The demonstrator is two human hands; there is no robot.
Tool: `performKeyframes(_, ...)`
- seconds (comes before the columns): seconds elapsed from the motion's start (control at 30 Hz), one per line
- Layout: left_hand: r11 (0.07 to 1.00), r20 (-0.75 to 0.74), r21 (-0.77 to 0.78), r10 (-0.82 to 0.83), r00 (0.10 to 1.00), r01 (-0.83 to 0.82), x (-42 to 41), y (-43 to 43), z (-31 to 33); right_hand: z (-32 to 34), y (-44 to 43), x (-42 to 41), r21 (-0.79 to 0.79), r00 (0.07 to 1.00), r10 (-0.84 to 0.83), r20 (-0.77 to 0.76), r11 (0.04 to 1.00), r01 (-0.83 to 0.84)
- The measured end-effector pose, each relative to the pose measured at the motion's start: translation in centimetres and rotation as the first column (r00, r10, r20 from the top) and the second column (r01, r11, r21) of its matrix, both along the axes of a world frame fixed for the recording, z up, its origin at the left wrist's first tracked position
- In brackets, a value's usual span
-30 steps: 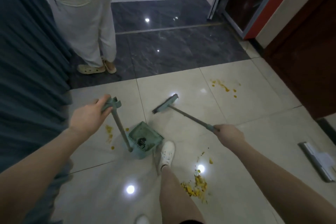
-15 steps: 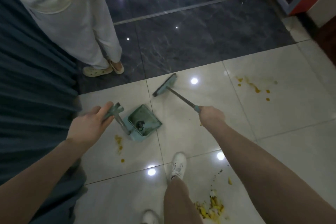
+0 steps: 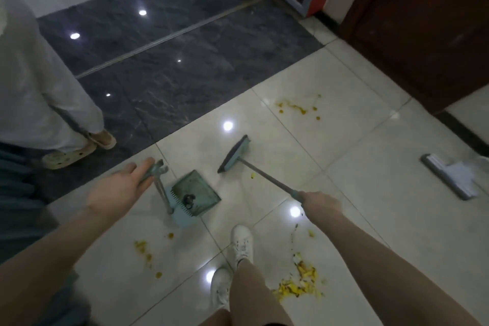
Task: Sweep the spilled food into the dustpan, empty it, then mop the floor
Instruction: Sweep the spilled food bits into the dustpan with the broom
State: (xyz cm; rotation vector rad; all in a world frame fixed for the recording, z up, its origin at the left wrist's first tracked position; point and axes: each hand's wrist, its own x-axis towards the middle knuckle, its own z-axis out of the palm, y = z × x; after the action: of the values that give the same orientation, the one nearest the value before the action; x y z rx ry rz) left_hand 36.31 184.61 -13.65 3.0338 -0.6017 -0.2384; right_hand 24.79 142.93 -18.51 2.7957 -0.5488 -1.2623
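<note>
Standing on the pale tiles, the dustpan (image 3: 197, 193) sits just ahead of a white shoe (image 3: 242, 243), mouth turned toward the broom head (image 3: 234, 155), with a dark clump (image 3: 189, 198) lying by its comb teeth. It is now farther from the yellow smear (image 3: 144, 249) on the left than half a second ago. Its upright handle (image 3: 161, 193) leans against the left hand (image 3: 121, 188), whose fingers are stretched out straight along the grip rather than wrapped round it. The right hand (image 3: 320, 202) is curled tight round the broom handle (image 3: 270, 180), the head resting on the floor a little apart from the pan, as before. A small yellow scrap (image 3: 252, 175) lies beside the broom handle. The largest heap of spilled food (image 3: 299, 283) lies under the right forearm, and another spatter (image 3: 296, 107) lies farther off. With the view swung right, the mop head (image 3: 449, 174) shows again near the dark wooden door (image 3: 423, 21). Another person in pale trousers (image 3: 39, 87) stands on the dark marble strip (image 3: 172, 74).
</note>
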Motion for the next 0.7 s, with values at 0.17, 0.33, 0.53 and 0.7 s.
performKeyframes(0.17,0.98,0.002,-0.06,-0.191,0.982,0.191,-2.4,-2.3,-0.9,1.9,-0.6,-12.5,-0.058,0.985,-0.174,0.015,0.983,0.175)
performKeyframes(0.33,0.937,0.003,-0.06,-0.346,0.938,0.345,-4.4,-4.9,-1.1,3.8,-1.7,-24.5,-0.064,0.945,-0.326,-0.022,0.944,0.324)
performKeyframes(0.53,0.918,0.02,-0.141,-0.372,0.928,0.371,-6.2,-7.1,-1.8,5.8,-2.4,-32.2,-0.118,0.919,-0.394,-0.012,0.913,0.39)
performKeyframes(0.7,0.931,-0.011,-0.183,-0.322,0.947,0.315,-7.6,-7.6,-2.1,7.6,-4.2,-30.9,-0.093,0.9,-0.409,0.152,0.901,0.425)
